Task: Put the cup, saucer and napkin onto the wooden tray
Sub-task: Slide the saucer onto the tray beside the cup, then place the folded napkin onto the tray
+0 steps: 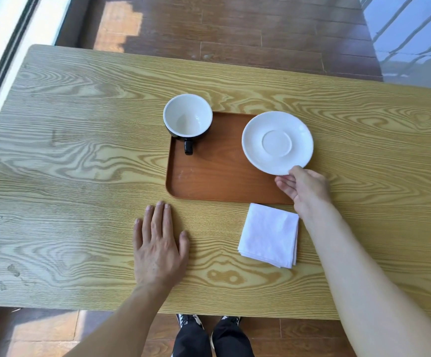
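Observation:
A reddish-brown wooden tray [217,176] lies in the middle of the table. An empty cup [188,117], white inside and black outside, stands in the tray's far left corner with its handle towards me. My right hand [305,188] pinches the near rim of a white saucer [277,142], held over the tray's right end and slightly tilted. A folded white napkin [269,235] lies on the table just in front of the tray's near right corner. My left hand [159,247] rests flat on the table, fingers apart, holding nothing.
The light wooden table [67,150] spreads wide to the left and right of the tray. Its near edge runs just above my shoes. A window frame borders the far left, and dark floorboards lie beyond the far edge.

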